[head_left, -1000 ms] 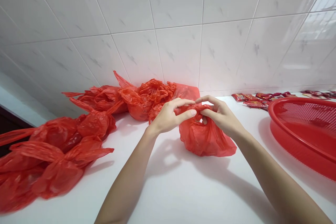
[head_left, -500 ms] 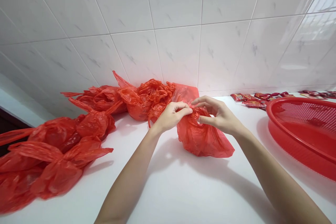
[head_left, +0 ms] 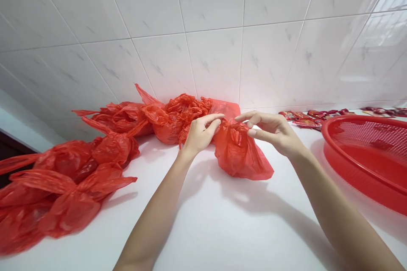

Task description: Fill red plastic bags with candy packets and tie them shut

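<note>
A red plastic bag (head_left: 238, 154) hangs bunched between my two hands in the middle of the view, its lower part bulging and a flat corner sticking out to the right. My left hand (head_left: 203, 131) pinches the gathered top of this bag on its left side. On the other side, my right hand (head_left: 275, 131) grips the top between thumb and fingers. What the bag contains cannot be made out through the plastic. Behind it, a flat piece of red plastic (head_left: 227, 108) rests near the wall.
Several tied red bags (head_left: 76, 205) are piled at the left, with more bags (head_left: 173, 118) along the tiled wall (head_left: 213, 59). A red perforated basket (head_left: 356, 169) stands at the right on the white table (head_left: 210, 228). Small red packets (head_left: 307, 122) lie behind it.
My hands have drawn apart along the top of the bag, the left one going left and the right one going right. The bag's bottom has risen slightly.
</note>
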Demonstrator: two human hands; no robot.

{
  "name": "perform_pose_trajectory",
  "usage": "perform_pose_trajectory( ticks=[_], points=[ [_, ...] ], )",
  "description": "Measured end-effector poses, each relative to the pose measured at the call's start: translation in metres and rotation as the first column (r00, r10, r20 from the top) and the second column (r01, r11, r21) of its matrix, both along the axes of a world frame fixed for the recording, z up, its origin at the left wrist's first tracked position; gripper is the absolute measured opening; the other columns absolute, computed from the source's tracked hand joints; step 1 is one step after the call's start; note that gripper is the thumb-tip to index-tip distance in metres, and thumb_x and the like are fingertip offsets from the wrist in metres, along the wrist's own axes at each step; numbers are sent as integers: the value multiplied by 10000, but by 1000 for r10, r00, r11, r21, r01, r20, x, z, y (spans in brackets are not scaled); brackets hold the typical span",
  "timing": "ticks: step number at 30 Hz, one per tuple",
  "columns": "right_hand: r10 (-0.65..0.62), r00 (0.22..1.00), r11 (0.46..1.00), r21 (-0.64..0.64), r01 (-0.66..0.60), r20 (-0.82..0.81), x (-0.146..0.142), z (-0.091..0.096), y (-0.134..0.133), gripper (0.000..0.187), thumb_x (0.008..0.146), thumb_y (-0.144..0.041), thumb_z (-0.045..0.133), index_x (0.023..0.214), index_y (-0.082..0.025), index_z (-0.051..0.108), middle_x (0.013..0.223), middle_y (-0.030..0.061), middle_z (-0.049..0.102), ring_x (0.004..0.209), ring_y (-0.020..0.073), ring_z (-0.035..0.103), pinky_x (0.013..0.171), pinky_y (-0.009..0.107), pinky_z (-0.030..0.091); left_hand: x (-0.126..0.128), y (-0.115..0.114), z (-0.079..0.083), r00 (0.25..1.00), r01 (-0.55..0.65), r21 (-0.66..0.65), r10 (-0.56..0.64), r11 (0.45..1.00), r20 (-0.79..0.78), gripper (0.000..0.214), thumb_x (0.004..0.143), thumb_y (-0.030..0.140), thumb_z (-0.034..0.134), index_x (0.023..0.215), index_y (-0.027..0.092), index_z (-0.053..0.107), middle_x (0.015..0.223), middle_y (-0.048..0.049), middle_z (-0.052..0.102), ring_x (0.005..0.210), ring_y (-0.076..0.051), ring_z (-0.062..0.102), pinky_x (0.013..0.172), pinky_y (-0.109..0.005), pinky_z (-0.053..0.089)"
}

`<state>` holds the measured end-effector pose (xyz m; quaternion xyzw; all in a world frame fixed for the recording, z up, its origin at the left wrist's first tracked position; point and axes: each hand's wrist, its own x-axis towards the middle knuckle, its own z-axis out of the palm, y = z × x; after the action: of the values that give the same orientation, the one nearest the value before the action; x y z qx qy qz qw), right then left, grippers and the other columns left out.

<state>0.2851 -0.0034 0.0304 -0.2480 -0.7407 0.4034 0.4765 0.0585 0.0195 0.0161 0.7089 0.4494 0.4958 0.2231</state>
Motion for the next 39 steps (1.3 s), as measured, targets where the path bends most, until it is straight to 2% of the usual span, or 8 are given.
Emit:
perform_pose_trajectory(
  ticks=[7, 16, 21, 25, 28, 31, 35, 39],
  points=[
    [66, 992, 996, 52, -73, 112, 19, 9, 0, 121, 895, -338, 702, 846, -232, 735, 1077, 89, 753, 1086, 291, 666, 999, 502, 488, -6, 7, -6, 986, -139, 88, 147, 986, -83, 330, 869, 192, 594, 1163, 196, 745, 1246, -67, 742, 1184, -237, 688, 1075, -389, 518],
    [191, 930, 981, -22, -194, 314, 26, 15, -2, 136, 894, -311, 684, 833, -200, 732, 984, 88, 768, 929, 243, 705, 846, 389, 555, -24, 26, -14, 953, -288, 7, 287, 958, -100, 389, 835, 110, 584, 1200, 139, 717, 1191, -127, 758, 1155, -259, 706, 1044, -391, 537],
    [138, 983, 985, -121, -124, 119, 23, 7, 6, 181, 884, -377, 723, 874, -196, 730, 972, 88, 771, 959, 251, 714, 881, 412, 566, -24, 25, -14, 978, -191, -7, 190, 981, -89, 378, 865, 214, 611, 1231, 182, 699, 1329, -115, 691, 1174, -264, 689, 1068, -431, 524],
    [14, 996, 984, -174, -30, -89, 14, 2, 11, 217, 839, -413, 778, 831, -206, 712, 898, 57, 752, 857, 212, 712, 767, 349, 594, -16, 10, -4, 1000, -19, 100, 20, 995, -6, 444, 839, 334, 686, 1265, 212, 682, 1484, -129, 551, 1157, -266, 689, 1043, -421, 543],
    [-45, 985, 982, -190, 13, -164, 2, -1, 9, 231, 830, -432, 783, 847, -209, 720, 864, 39, 734, 745, 174, 689, 698, 327, 602, -3, -8, 4, 991, 109, 182, -92, 977, -97, 510, 795, 401, 760, 1276, 251, 680, 1522, -109, 506, 1316, -312, 579, 1096, -455, 494],
    [-110, 976, 984, -161, 79, -191, -11, -4, 3, 231, 824, -426, 786, 858, -205, 729, 1006, 58, 734, 745, 160, 675, 676, 320, 597, 13, -20, 5, 978, 146, 220, -107, 964, -179, 434, 801, 402, 782, 1206, 261, 719, 1458, -99, 567, 1362, -316, 532, 1104, -453, 477],
    [-189, 965, 979, -113, 170, -183, -17, -7, 1, 234, 832, -423, 777, 898, -209, 709, 1142, 73, 701, 839, 170, 671, 734, 323, 571, 25, -22, -1, 984, 162, 267, -134, 950, -120, 143, 920, 282, 654, 926, 202, 773, 1228, -103, 691, 1174, -240, 652, 989, -362, 532],
    [-24, 1000, 986, -163, 21, -20, -12, -11, 8, 465, 761, -414, 835, 1145, -251, 629, 1229, 77, 659, 1021, 223, 652, 868, 389, 548, 27, -20, -1, 983, 147, 239, -169, 960, 72, 131, 904, 268, 667, 860, 196, 767, 1093, -86, 707, 1058, -214, 671, 897, -327, 554]
  ],
)
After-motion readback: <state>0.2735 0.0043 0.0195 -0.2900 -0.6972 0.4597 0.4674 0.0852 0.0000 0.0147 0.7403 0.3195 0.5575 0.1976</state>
